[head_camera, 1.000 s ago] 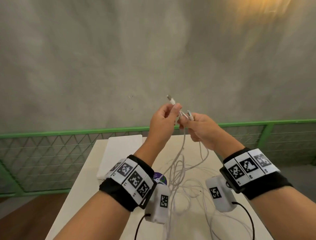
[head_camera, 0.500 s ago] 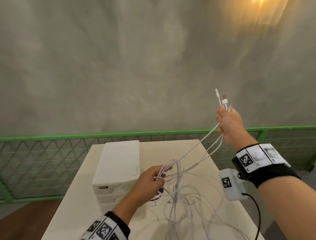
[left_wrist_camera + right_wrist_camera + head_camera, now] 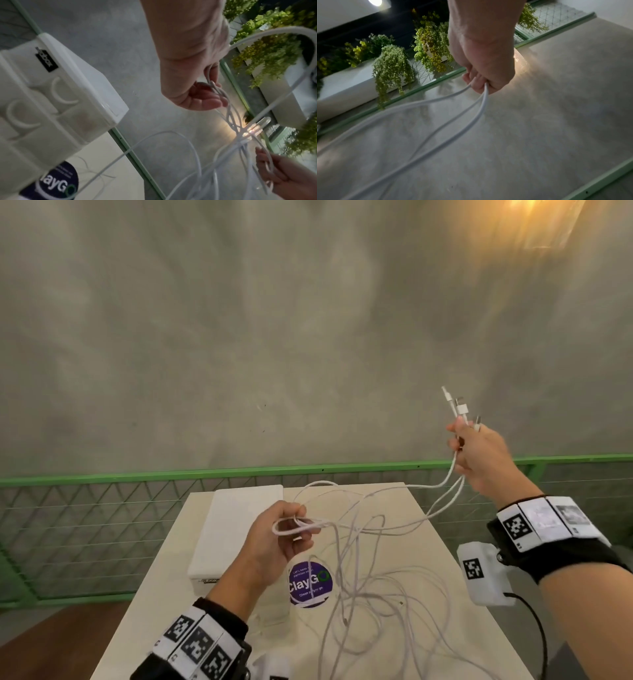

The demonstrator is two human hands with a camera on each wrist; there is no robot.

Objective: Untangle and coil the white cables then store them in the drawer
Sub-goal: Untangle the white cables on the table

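Several thin white cables [image 3: 370, 587] lie tangled on the table and rise to both hands. My right hand [image 3: 479, 453] is raised at the right and grips their plug ends [image 3: 457, 409], which stick up above the fist; strands trail from it [image 3: 453, 119]. My left hand [image 3: 284, 537] hovers above the table's middle and holds a small loop of cable [image 3: 298, 529] between curled fingers [image 3: 205, 100]. The white drawer unit [image 3: 239, 529] stands at the table's back left, its drawers [image 3: 34, 108] closed.
A round purple sticker [image 3: 310, 580] marks the cream table [image 3: 445, 577]. A green mesh railing [image 3: 102, 508] runs behind the table before a grey wall. The table's right edge lies under my right wrist. Hanging plants [image 3: 392, 65] show in the wrist views.
My hands were together at the plug ends, then parted. The right hand carried the plugs up and right; the left dropped to the tangle and lifted a loop of cable.
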